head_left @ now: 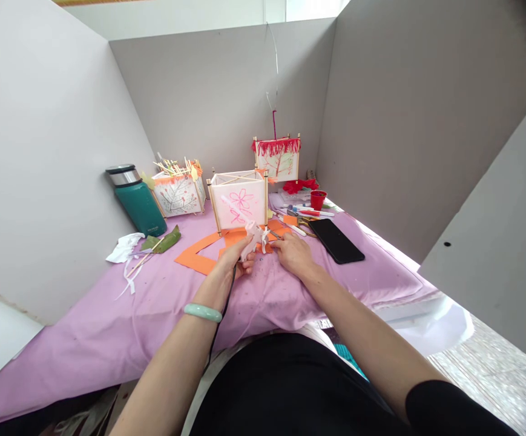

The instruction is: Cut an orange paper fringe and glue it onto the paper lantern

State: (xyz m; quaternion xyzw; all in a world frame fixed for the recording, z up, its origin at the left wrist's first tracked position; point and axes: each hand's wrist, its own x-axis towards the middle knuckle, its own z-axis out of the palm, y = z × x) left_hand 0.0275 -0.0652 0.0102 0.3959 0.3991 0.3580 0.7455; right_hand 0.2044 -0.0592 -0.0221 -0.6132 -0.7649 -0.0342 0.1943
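Observation:
My left hand [239,257] is closed around a pink hot glue gun [252,235], with a clear stick rising from it and a black cord hanging down along the wrist. My right hand [291,251] is closed beside the gun, its fingers on a thin, dark metal tool [273,235]. A whitish, crumpled bit [265,237] lies between the tool and the gun; its kind is unclear. Just behind both hands stands a paper lantern [239,203] with a wooden stick frame and a pink flower drawing. Cut orange paper [197,257] lies beneath the hands and to their left.
A teal bottle [139,203] and a lantern filled with sticks [178,195] stand at left. Behind hangs a red-fringed lantern [281,162]. At right are a black phone [336,240], a red cup [318,199] and several pens. Grey panels [226,91] enclose the purple-clothed table [154,309].

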